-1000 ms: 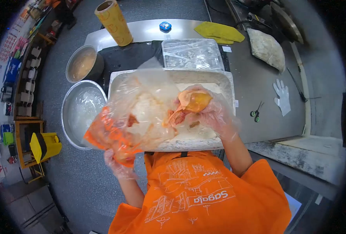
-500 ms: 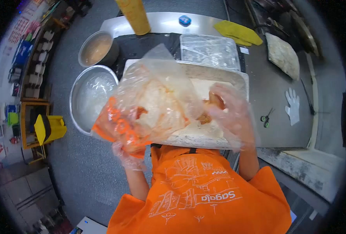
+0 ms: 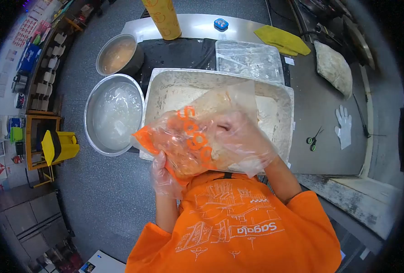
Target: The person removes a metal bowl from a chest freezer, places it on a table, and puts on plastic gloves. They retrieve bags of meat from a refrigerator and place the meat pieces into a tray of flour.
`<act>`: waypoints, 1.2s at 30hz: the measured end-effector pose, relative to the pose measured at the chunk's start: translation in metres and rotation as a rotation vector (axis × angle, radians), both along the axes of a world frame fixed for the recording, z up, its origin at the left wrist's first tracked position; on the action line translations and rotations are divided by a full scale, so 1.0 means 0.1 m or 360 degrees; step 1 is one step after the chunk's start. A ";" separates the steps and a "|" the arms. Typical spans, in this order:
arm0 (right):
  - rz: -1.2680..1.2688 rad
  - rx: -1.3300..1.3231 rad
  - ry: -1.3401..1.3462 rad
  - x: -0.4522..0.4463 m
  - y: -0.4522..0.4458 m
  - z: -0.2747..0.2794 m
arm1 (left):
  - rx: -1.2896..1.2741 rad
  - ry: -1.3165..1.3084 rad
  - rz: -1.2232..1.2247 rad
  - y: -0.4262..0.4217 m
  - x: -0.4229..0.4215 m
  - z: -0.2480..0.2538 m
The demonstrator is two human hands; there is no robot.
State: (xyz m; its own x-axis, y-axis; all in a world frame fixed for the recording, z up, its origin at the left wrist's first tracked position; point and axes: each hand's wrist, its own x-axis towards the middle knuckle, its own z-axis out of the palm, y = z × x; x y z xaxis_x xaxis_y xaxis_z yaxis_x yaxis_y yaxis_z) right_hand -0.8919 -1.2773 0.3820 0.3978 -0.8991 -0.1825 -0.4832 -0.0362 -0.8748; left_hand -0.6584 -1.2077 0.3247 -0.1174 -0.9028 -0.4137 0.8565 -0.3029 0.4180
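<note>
A clear plastic bag (image 3: 186,141) with orange print holds reddish, wet-looking pieces and hangs over the front of a large white tub (image 3: 289,132). My left hand (image 3: 160,175), in a clear glove, grips the bag's lower left side. My right hand (image 3: 240,136), gloved too and blurred, is at the bag's right side; its fingers are curled, and what they hold, if anything, is unclear. Pale flour-like powder (image 3: 177,98) lies in the tub, partly hidden behind the bag.
Left of the tub stand a metal bowl of clear liquid (image 3: 115,113) and a pot of pinkish liquid (image 3: 117,55). Behind are a yellow roll (image 3: 163,20), a covered tray (image 3: 250,61) and a yellow cloth (image 3: 281,40). Scissors (image 3: 313,140) and a white glove (image 3: 343,126) lie right.
The orange-and-yellow piece seen earlier in my right hand no longer shows there. That hand has come left to the bag, whose open end now lies across the tub's middle.
</note>
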 end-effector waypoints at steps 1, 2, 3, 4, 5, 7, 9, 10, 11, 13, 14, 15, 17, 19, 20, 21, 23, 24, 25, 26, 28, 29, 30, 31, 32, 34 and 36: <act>-0.0207 0.0057 -0.0277 -0.04 0.03 -0.01 | 0.0042 -0.0041 -0.0003 -0.02 0.03 0.00; -0.0418 0.0112 -0.0552 -0.06 0.05 -0.02 | 0.0043 -0.0041 -0.0003 -0.05 0.04 0.02; -0.0421 0.0112 -0.0547 -0.08 0.08 0.10 | -0.0002 -0.0062 0.0117 -0.09 0.04 0.08; -0.0608 0.0358 -0.0763 -0.12 0.13 0.30 | -0.0046 -0.0079 0.0232 -0.11 0.04 0.10; -0.0802 0.0601 -0.0977 -0.16 0.17 0.42 | -0.0043 -0.0066 0.0217 -0.13 0.08 0.08; -0.0766 0.0677 -0.1084 -0.37 0.13 0.16 | -0.0338 0.0000 0.0180 -0.16 0.19 0.03; -0.0711 0.0742 -0.1194 -0.53 0.14 0.07 | -0.0372 -0.0110 0.0220 -0.20 0.18 0.06; -0.0552 0.0626 -0.1520 -0.57 0.18 0.07 | -0.0402 -0.0239 0.0278 -0.22 0.18 0.07; -0.0470 0.0555 -0.1674 -0.57 0.20 0.11 | -0.0412 -0.0227 0.0279 -0.23 0.17 0.07; -0.0461 0.0559 -0.1791 -0.50 0.23 0.21 | -0.0293 -0.0446 0.0542 -0.27 0.15 0.07; -0.0506 0.0592 -0.1771 -0.47 0.23 0.21 | -0.0296 -0.0439 0.0536 -0.29 0.12 0.08; -0.0552 0.0626 -0.1751 -0.43 0.22 0.21 | -0.0266 -0.0602 0.0594 -0.31 0.08 0.11; -0.0388 0.0620 -0.1892 -0.39 0.23 0.13 | -0.0231 -0.0779 0.0649 -0.30 0.08 0.12; -0.0533 0.0778 -0.1886 -0.39 0.25 0.21 | -0.0275 -0.0594 0.0527 -0.26 0.09 0.10; -0.0729 0.0935 -0.1823 -0.40 0.26 0.25 | -0.0273 -0.0602 0.0536 -0.22 0.09 0.10; -0.0716 0.0946 -0.1828 -0.41 0.24 0.22 | -0.0319 -0.0376 0.0381 -0.16 0.07 0.11; -0.0715 0.0598 -0.1272 -0.39 0.19 0.16 | -0.0359 -0.0177 0.0243 -0.06 0.07 0.13; -0.0698 0.0610 -0.1283 -0.35 0.17 0.18 | -0.0280 -0.0195 0.0118 -0.05 0.07 0.13; -0.0494 0.0527 -0.1080 -0.32 0.16 0.24 | -0.0200 -0.0208 -0.0012 -0.06 0.06 0.13; -0.0295 0.0441 -0.0872 -0.30 0.17 0.27 | -0.0196 -0.0215 -0.0005 -0.07 0.05 0.11; -0.0194 0.0055 -0.0844 -0.19 0.15 0.07 | -0.0230 -0.0319 -0.0197 -0.14 0.00 0.06; -0.0175 0.0034 -0.0639 -0.14 0.12 0.04 | -0.0276 -0.0431 -0.0252 -0.18 -0.05 0.09; -0.0154 0.0014 -0.0435 -0.10 0.09 -0.01 | -0.0279 -0.0427 -0.0247 -0.21 -0.12 0.13; -0.0158 0.0080 -0.0500 -0.08 0.09 -0.09 | -0.0272 -0.0465 -0.0228 -0.24 -0.20 0.18; -0.0165 0.0145 -0.0563 -0.05 0.07 -0.13 | -0.0263 -0.0505 -0.0204 -0.26 -0.26 0.23; -0.0085 0.0194 -0.0688 -0.09 0.09 -0.06 | -0.0116 -0.0415 -0.0088 -0.29 -0.32 0.24; -0.0173 0.0573 -0.0854 -0.09 0.13 0.06 | 0.0029 -0.0323 0.0006 -0.29 -0.30 0.24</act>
